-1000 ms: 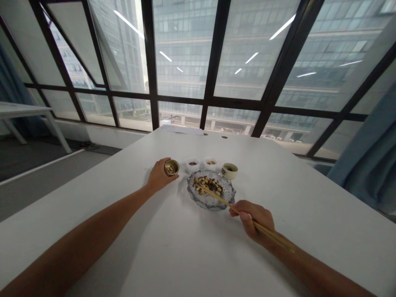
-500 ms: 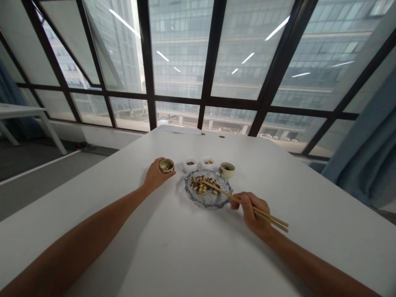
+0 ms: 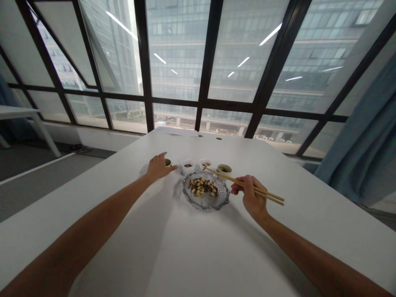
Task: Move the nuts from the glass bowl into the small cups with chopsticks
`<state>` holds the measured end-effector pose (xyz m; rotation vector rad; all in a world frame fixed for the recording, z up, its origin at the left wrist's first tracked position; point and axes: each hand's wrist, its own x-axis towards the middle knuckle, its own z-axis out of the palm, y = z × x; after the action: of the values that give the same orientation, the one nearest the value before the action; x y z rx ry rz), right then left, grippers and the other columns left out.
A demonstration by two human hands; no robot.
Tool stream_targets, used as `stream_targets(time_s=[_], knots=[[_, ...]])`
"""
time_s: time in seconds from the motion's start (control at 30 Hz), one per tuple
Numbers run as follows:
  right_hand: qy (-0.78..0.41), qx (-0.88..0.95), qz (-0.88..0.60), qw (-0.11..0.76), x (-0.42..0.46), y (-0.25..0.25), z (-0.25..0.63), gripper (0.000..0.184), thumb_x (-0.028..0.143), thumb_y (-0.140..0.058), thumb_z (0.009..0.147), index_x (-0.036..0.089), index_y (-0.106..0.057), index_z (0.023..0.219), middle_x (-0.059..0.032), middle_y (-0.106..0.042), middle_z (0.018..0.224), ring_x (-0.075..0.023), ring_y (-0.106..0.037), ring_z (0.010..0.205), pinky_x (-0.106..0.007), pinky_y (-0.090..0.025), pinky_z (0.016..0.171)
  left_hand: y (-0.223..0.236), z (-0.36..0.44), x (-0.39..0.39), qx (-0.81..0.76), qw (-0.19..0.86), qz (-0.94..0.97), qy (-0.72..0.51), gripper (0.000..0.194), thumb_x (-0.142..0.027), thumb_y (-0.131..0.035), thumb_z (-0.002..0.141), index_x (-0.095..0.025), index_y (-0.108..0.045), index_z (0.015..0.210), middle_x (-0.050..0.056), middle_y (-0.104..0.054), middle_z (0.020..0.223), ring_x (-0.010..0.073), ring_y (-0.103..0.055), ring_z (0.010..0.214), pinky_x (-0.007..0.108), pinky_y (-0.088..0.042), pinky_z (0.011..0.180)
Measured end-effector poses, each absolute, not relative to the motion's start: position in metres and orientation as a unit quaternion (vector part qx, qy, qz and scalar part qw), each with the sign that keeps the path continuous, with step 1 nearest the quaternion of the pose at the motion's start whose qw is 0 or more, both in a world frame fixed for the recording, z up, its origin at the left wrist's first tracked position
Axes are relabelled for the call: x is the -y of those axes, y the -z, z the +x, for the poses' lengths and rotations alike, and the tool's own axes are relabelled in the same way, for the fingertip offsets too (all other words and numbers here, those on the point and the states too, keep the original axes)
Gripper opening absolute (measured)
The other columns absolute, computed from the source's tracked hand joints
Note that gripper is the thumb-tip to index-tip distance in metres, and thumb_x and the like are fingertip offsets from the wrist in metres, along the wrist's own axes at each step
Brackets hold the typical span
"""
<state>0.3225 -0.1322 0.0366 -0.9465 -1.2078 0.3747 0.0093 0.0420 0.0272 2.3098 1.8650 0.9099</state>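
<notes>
My left hand [image 3: 157, 167] is beside a small olive-green cup [image 3: 168, 163], thumb and fingers spread apart around it. The hand hides much of this cup. In my right hand [image 3: 252, 196] is a pair of wooden chopsticks [image 3: 239, 182], fingers closed around them. Their tips reach past the glass plate to the near side of a white dish [image 3: 205, 163]; whether they pinch something is too small to tell. The scalloped glass plate [image 3: 206, 203] bears a mix of pale nut-like pieces [image 3: 201, 187] and dark bits.
A second white dish [image 3: 187, 166] with dark bits stands left of the first. Another olive-green cup [image 3: 224, 169] stands behind the plate's right side. Papers [image 3: 176, 131] lie at the white table's far edge, before the windows. A blue curtain [image 3: 359, 161] hangs at right.
The chopstick tips have lifted from the plate's contents and moved back to the white dish. My left hand's fingers have spread, and it now covers more of the cup.
</notes>
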Motion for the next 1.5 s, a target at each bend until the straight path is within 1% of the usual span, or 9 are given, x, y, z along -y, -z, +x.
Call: stream_targets(time_s=[0.1,0.17,0.27,0.53,0.63,0.77,0.93,1.1,1.5], knots=[[-0.168,0.540,-0.416,0.712,0.111,-0.048,0.318,0.056,0.073,-0.060,0.089,0.018,-0.065,0.078,-0.0032,-0.068,0.057,-0.0159,-0.061,0.041,-0.027,-0.050,0.039,-0.043,0.032,-0.044,-0.531,-0.023,0.811,-0.243,0.081,-0.064,-0.067,0.082,-0.020,-0.046,0.146,0.017,-0.057,0.148,0.0360,-0.047,0.142,0.053,-0.020,0.125],[-0.165,0.550,-0.411,0.708,0.098,-0.054,0.313,0.058,0.074,-0.058,0.089,0.018,-0.065,0.078,-0.0032,-0.068,0.057,-0.0157,-0.061,0.042,-0.027,-0.050,0.039,-0.049,0.046,-0.045,-0.509,0.002,0.838,-0.198,0.078,-0.061,-0.064,0.084,-0.021,-0.042,0.147,0.015,-0.060,0.145,0.0335,-0.049,0.141,0.056,-0.015,0.125],[-0.159,0.575,-0.410,0.690,0.085,-0.058,0.305,0.058,0.075,-0.055,0.091,0.018,-0.064,0.078,-0.0030,-0.068,0.058,-0.0154,-0.061,0.043,-0.027,-0.050,0.040,-0.053,0.057,-0.048,-0.493,0.049,0.852,-0.169,0.070,-0.056,-0.064,0.086,-0.025,-0.042,0.144,0.011,-0.069,0.134,0.0304,-0.057,0.134,0.056,-0.019,0.123],[-0.191,0.639,-0.448,0.595,0.060,-0.058,0.287,0.061,0.079,-0.059,0.084,0.019,-0.069,0.079,-0.0050,-0.072,0.065,-0.0167,-0.067,0.052,-0.027,-0.055,0.049,-0.044,0.058,-0.054,-0.426,0.045,0.858,-0.285,0.069,-0.040,-0.081,0.072,-0.027,-0.051,0.132,0.006,-0.077,0.117,0.0294,-0.068,0.116,0.047,-0.039,0.110],[-0.211,0.649,-0.458,0.570,0.059,-0.064,0.290,0.060,0.078,-0.063,0.082,0.019,-0.068,0.076,-0.0058,-0.072,0.066,-0.0171,-0.068,0.054,-0.026,-0.055,0.049,-0.041,0.058,-0.057,-0.424,0.055,0.854,-0.297,0.066,-0.042,-0.080,0.073,-0.027,-0.052,0.131,0.006,-0.077,0.114,0.0292,-0.069,0.112,0.048,-0.038,0.110],[-0.193,0.660,-0.454,0.567,0.080,-0.072,0.308,0.058,0.073,-0.053,0.093,0.019,-0.067,0.077,-0.0040,-0.068,0.060,-0.0153,-0.062,0.045,-0.025,-0.048,0.042,-0.036,0.062,-0.065,-0.443,0.062,0.848,-0.284,0.064,-0.047,-0.077,0.075,-0.026,-0.052,0.130,0.008,-0.076,0.118,0.0297,-0.069,0.112,0.051,-0.035,0.113],[-0.104,0.777,-0.440,0.438,0.108,-0.081,0.319,0.057,0.064,-0.047,0.100,0.022,-0.064,0.065,-0.0019,-0.064,0.055,-0.0143,-0.058,0.047,-0.025,-0.043,0.045,-0.035,0.068,-0.073,-0.469,0.077,0.842,-0.256,0.058,-0.051,-0.072,0.080,-0.025,-0.054,0.129,0.011,-0.075,0.121,0.0313,-0.068,0.117,0.054,-0.031,0.116],[-0.023,0.859,-0.379,0.345,0.106,-0.085,0.310,0.057,0.062,-0.041,0.103,0.022,-0.068,0.072,-0.0021,-0.066,0.061,-0.0141,-0.058,0.055,-0.026,-0.042,0.057,-0.033,0.061,-0.062,-0.457,0.037,0.849,-0.263,0.054,-0.052,-0.065,0.086,-0.023,-0.056,0.130,0.013,-0.069,0.131,0.0338,-0.061,0.127,0.057,-0.025,0.120],[-0.033,0.878,-0.367,0.304,0.113,-0.084,0.306,0.052,0.059,-0.038,0.106,0.025,-0.064,0.074,-0.0005,-0.063,0.065,-0.0161,-0.056,0.058,-0.030,-0.043,0.057,-0.009,0.022,-0.004,-0.394,-0.030,0.855,-0.335,0.035,-0.041,-0.060,0.090,-0.023,-0.065,0.119,0.012,-0.067,0.134,0.0317,-0.057,0.127,0.056,-0.026,0.120]])
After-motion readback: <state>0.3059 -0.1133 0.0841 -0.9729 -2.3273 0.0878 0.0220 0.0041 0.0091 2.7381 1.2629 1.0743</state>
